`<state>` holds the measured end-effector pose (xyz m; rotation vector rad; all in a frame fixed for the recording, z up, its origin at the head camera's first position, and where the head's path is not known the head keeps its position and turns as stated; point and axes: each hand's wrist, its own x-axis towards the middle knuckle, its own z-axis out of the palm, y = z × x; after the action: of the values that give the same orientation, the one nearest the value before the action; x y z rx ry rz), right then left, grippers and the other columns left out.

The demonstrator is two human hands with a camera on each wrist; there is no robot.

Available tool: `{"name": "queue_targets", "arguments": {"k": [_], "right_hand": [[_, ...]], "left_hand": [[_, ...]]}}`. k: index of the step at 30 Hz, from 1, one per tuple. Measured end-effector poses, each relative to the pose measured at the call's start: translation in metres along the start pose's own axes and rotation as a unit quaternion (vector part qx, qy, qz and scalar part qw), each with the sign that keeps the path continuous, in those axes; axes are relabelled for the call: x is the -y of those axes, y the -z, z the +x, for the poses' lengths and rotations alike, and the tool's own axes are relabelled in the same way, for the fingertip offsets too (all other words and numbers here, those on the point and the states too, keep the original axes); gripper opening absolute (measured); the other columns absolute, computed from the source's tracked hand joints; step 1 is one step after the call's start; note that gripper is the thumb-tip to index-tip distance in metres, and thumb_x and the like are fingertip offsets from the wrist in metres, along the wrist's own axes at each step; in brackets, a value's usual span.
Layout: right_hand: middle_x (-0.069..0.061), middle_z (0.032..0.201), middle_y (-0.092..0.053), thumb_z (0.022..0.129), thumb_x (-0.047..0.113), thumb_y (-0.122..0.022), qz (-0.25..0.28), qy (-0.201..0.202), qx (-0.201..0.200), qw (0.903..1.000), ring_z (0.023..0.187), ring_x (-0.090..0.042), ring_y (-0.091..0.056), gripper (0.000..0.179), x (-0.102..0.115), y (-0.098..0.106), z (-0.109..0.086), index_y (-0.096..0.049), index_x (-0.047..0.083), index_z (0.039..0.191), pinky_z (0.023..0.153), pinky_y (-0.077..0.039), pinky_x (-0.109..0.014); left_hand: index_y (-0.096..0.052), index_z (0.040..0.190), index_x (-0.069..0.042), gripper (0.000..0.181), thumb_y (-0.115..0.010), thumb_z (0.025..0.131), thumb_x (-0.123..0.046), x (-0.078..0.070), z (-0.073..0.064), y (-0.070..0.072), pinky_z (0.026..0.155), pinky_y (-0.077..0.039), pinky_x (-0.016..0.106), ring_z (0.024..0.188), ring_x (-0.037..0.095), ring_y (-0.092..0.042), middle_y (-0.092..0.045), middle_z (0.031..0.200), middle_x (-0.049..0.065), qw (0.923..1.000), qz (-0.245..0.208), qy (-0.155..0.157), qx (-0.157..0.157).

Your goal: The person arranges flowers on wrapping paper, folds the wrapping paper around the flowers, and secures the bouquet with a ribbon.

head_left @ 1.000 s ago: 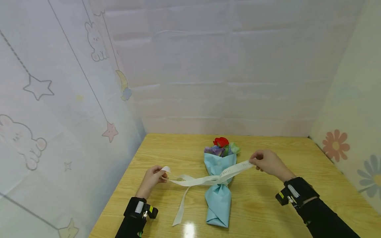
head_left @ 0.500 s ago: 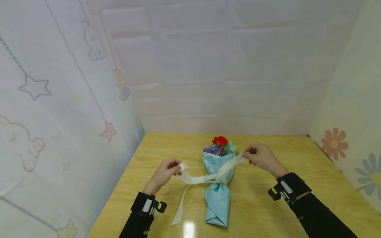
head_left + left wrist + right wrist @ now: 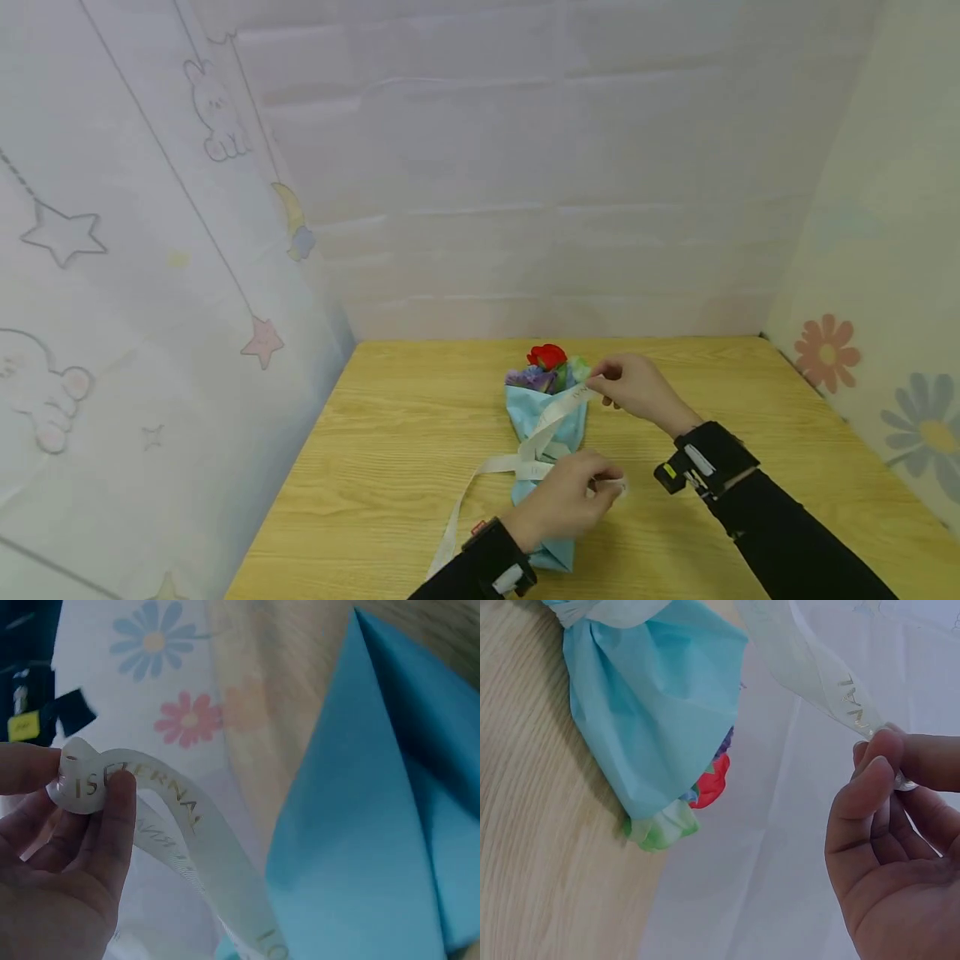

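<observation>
A bouquet in light blue wrapping paper (image 3: pixel 525 406) lies on the table, with a red flower (image 3: pixel 547 357) and purple and pale green ones at its far end. White ribbon (image 3: pixel 536 446) with gold lettering circles the gathered waist of the paper. My left hand (image 3: pixel 573 496) is over the lower wrap, hiding part of it, and pinches one length of ribbon (image 3: pixel 187 799) between thumb and fingers. Up by the flowers, my right hand (image 3: pixel 637 390) pinches another ribbon length (image 3: pixel 817 671), drawn taut toward the upper right. A loose tail (image 3: pixel 452 525) trails left across the wood.
The wooden table (image 3: pixel 390 417) meets a pale cloth backdrop (image 3: pixel 480 208) at its far edge. Printed side cloths stand left and right, with a pink star (image 3: pixel 262 342) and a red flower print (image 3: pixel 827 353). Each wrist wears a black camera band (image 3: pixel 716 458).
My left hand has carried its ribbon end from the left of the bouquet across to the right, over the wrap. My right hand has shifted slightly left and still holds its ribbon.
</observation>
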<state>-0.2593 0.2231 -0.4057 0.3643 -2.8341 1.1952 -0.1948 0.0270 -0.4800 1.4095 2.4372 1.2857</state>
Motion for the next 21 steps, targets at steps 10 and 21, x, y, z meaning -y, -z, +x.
{"name": "queue_targets", "arguments": {"k": [10,21], "right_hand": [[-0.006,0.080,-0.064,0.098,0.013,-0.068,-0.004,0.003,0.046,0.9989,0.064,-0.020,-0.062,0.012,0.015,0.000,0.000,-0.071,0.002,0.100,0.060,-0.055,-0.036],[-0.004,0.080,-0.064,0.100,0.014,-0.065,-0.007,0.021,0.054,0.9983,0.066,-0.021,-0.059,0.013,0.015,-0.005,0.002,-0.072,0.003,0.104,0.060,-0.051,-0.035]], "left_hand": [[-0.056,0.146,-0.022,0.044,-0.055,0.103,-0.012,0.002,0.046,-0.073,0.073,-0.041,0.012,0.083,-0.002,-0.052,-0.061,0.110,-0.012,0.9524,0.104,0.104,0.267],[-0.072,0.095,-0.013,0.023,-0.052,0.094,-0.002,0.002,0.030,-0.005,0.054,-0.041,0.016,0.059,0.002,-0.048,-0.061,0.078,-0.010,0.9931,0.024,0.104,0.048]]}}
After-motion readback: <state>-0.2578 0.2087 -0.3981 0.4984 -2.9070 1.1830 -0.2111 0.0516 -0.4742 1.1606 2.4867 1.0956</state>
